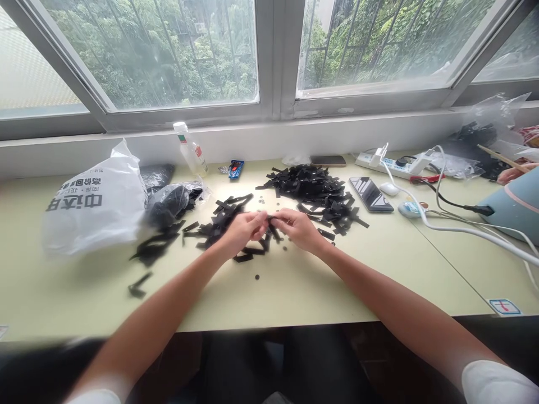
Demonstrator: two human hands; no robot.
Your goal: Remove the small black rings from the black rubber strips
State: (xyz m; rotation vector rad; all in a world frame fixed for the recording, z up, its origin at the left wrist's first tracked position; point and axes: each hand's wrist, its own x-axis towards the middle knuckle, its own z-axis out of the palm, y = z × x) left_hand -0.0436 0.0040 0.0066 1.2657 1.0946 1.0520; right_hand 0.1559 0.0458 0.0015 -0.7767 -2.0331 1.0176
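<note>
1. Hands meet mid-surface: left hand point(244, 227) and right hand point(297, 227) both pinch one black strip point(269, 220) between them.
2. Judged step: fitting that strip; loose small discs point(256, 276) lie near.
3. Strip pile point(315, 191) sits behind.

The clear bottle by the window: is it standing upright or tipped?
Tipped: the bottle leans back against the window sill, its white cap up.
</note>
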